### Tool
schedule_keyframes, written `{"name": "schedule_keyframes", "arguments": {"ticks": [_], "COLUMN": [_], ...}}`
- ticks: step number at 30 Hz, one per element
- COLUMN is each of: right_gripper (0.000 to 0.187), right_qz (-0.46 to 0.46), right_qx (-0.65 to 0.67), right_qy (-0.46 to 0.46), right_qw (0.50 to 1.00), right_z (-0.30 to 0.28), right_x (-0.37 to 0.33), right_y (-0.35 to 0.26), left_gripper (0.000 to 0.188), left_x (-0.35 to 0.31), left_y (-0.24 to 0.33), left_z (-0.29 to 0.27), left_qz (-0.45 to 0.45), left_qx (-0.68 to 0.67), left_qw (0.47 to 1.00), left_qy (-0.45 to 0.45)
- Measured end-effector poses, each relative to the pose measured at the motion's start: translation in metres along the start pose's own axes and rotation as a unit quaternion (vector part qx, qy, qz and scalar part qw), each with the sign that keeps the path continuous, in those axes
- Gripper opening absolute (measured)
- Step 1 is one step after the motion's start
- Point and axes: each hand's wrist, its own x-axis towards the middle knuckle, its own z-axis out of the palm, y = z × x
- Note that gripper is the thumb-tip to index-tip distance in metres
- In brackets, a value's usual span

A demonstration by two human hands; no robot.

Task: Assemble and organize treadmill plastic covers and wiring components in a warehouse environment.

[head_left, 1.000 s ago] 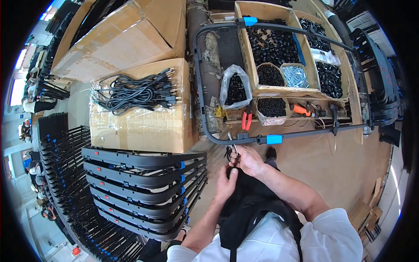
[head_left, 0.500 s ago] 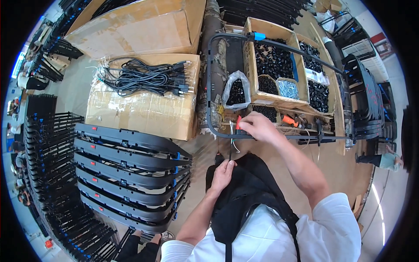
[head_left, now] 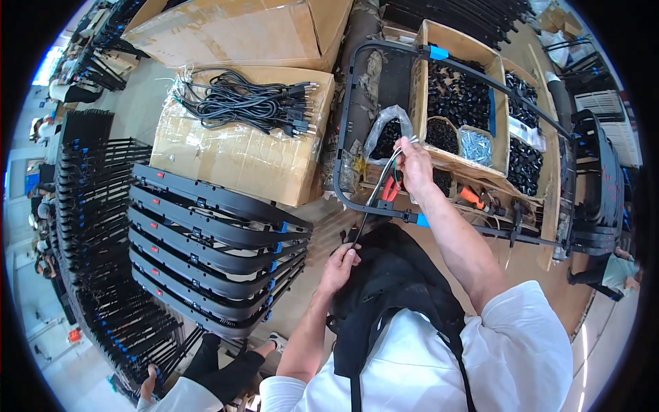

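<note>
Black slim cable (head_left: 362,225) is pinched in your left hand (head_left: 338,268), its thin white wires (head_left: 397,152), already exposed but seemingly unconnected, pinched in your right hand (head_left: 417,168).

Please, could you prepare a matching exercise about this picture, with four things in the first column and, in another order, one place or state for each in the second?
Column one
1. Bundled power cords
2. Silver screws
3. Left hand
4. Right hand

Column two
A. Holding the pale wires
B. Lying on a closed cardboard box
C. Gripping the sheath of the black cable
D. In a compartment of the parts tray

Right pairs: 1-B, 2-D, 3-C, 4-A
</note>
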Motion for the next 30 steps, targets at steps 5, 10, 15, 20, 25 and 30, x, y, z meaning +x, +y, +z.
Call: {"name": "schedule_keyframes", "arguments": {"ticks": [5,10,15,20,25,30], "right_gripper": [0.030,0.052,0.031,0.025,0.023,0.023], "right_qz": [-0.050,0.048,0.085,0.058,0.060,0.070], "right_qx": [0.029,-0.248,-0.192,-0.193,-0.212,-0.241], "right_qy": [-0.062,-0.169,-0.302,-0.316,-0.297,-0.309], "right_qw": [0.996,0.953,0.930,0.927,0.929,0.917], "right_z": [0.017,0.001,0.021,0.038,0.042,0.041], "right_x": [0.031,0.035,0.019,0.020,0.010,0.007], "right_y": [-0.040,-0.047,-0.018,-0.012,-0.019,-0.028], "left_gripper": [0.029,0.028,0.028,0.025,0.026,0.026], "left_x": [0.021,0.037,0.039,0.045,0.049,0.048], "left_y": [0.042,0.066,0.073,0.084,0.088,0.092], "left_z": [0.013,0.032,0.045,0.050,0.052,0.047], "left_qz": [-0.023,-0.016,-0.039,-0.035,-0.040,-0.048], "left_qx": [0.008,-0.006,-0.060,-0.069,-0.104,-0.072], "left_qw": [0.999,0.996,0.991,0.987,0.982,0.983], "left_qy": [0.048,0.090,0.117,0.139,0.151,0.161]}}
